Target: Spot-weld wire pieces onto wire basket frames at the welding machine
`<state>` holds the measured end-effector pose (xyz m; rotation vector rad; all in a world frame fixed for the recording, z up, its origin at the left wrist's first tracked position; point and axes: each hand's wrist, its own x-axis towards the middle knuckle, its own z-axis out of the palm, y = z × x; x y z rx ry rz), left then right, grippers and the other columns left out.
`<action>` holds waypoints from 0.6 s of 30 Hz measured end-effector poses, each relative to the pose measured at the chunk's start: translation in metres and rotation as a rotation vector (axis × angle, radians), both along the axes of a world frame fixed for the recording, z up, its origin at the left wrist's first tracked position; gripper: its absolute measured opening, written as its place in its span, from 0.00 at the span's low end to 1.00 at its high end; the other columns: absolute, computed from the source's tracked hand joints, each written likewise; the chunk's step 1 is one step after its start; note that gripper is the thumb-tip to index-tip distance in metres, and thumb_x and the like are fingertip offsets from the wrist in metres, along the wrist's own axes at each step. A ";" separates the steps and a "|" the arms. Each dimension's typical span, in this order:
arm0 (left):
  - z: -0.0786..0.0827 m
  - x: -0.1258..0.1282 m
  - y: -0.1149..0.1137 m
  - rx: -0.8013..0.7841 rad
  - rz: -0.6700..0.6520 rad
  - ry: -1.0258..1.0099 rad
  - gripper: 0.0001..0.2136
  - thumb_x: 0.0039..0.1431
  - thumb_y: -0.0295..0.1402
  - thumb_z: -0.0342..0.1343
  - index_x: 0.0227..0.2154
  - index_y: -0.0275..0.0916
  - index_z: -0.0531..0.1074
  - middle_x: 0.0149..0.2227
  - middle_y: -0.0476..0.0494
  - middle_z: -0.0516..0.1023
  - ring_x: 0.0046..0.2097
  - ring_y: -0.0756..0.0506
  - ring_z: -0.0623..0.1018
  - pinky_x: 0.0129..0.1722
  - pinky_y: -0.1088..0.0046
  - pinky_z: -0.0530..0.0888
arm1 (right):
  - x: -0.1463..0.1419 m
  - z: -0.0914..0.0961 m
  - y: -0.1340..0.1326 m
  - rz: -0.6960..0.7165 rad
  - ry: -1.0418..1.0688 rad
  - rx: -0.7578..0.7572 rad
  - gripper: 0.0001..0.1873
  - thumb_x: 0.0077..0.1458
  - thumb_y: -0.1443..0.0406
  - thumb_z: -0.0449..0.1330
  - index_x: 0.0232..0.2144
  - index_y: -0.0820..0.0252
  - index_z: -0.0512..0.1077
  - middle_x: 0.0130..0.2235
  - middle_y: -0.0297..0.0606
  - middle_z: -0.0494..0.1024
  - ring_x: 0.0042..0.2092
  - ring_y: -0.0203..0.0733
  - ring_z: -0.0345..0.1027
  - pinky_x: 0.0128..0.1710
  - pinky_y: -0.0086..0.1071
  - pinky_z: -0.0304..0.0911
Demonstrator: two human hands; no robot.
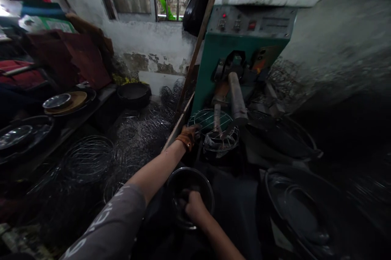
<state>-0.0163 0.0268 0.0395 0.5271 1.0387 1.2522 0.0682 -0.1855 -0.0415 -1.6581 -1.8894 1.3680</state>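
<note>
1. Wire basket frame sits on the green machine, touching the gloved left hand, whose grip clasps its near rim.
2. Right hand reaches into a dark bowl nearer the body; whether its grip is clenched cannot be told.

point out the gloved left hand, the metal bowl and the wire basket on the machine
gloved left hand [188,135], head view, back of the glove.
metal bowl [204,178], head view, far rim.
wire basket [205,118], head view, upper wire ring.

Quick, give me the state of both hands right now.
Left hand: gloved, closed on the wire guard at the green machine.
Right hand: bare, inside the metal bowl; grip cannot be told.
</note>
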 end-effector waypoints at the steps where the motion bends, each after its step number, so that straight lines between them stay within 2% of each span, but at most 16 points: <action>1: -0.001 0.001 -0.002 -0.011 -0.001 0.001 0.18 0.42 0.21 0.70 0.36 0.39 0.73 0.28 0.45 0.73 0.36 0.43 0.77 0.38 0.69 0.74 | 0.005 0.005 0.002 -0.062 0.059 0.011 0.16 0.53 0.72 0.56 0.40 0.61 0.80 0.37 0.41 0.83 0.45 0.49 0.78 0.44 0.33 0.72; 4: -0.002 0.005 -0.009 -0.097 0.039 0.025 0.20 0.45 0.26 0.70 0.40 0.40 0.71 0.32 0.46 0.74 0.35 0.45 0.76 0.36 0.70 0.72 | 0.027 0.027 0.016 -0.226 0.159 0.090 0.12 0.55 0.62 0.57 0.38 0.59 0.78 0.37 0.43 0.82 0.45 0.52 0.78 0.43 0.38 0.74; 7: -0.002 0.010 -0.017 -0.172 0.070 0.058 0.20 0.47 0.29 0.70 0.42 0.42 0.69 0.34 0.45 0.75 0.34 0.45 0.76 0.33 0.70 0.71 | 0.056 0.056 0.041 -0.446 0.401 0.144 0.22 0.52 0.48 0.61 0.36 0.61 0.77 0.33 0.43 0.81 0.33 0.51 0.77 0.31 0.38 0.74; 9: -0.002 0.014 -0.023 -0.151 0.109 0.044 0.22 0.46 0.29 0.70 0.43 0.42 0.68 0.34 0.46 0.75 0.33 0.46 0.76 0.33 0.71 0.70 | 0.072 0.073 0.059 -0.609 0.563 0.181 0.26 0.46 0.46 0.66 0.35 0.62 0.76 0.30 0.42 0.80 0.27 0.46 0.74 0.25 0.36 0.71; 11: -0.002 0.018 -0.029 -0.116 0.149 0.024 0.24 0.45 0.29 0.70 0.45 0.42 0.68 0.34 0.46 0.75 0.32 0.48 0.75 0.33 0.73 0.70 | 0.080 0.083 0.076 -0.751 0.668 0.229 0.27 0.41 0.46 0.71 0.33 0.62 0.75 0.29 0.41 0.80 0.25 0.43 0.72 0.22 0.34 0.70; 14: -0.001 0.023 -0.036 -0.094 0.197 0.030 0.27 0.43 0.30 0.71 0.47 0.40 0.68 0.35 0.46 0.75 0.31 0.49 0.75 0.32 0.74 0.70 | 0.080 0.082 0.094 -0.866 0.729 0.310 0.28 0.36 0.46 0.73 0.31 0.61 0.74 0.27 0.37 0.78 0.24 0.43 0.73 0.21 0.34 0.71; 18: 0.008 0.026 -0.041 -0.118 0.259 0.058 0.27 0.43 0.27 0.69 0.49 0.38 0.69 0.37 0.45 0.76 0.32 0.48 0.76 0.30 0.74 0.71 | 0.074 0.069 0.104 -0.870 0.596 0.363 0.28 0.37 0.43 0.69 0.29 0.59 0.74 0.24 0.36 0.76 0.23 0.45 0.72 0.19 0.35 0.70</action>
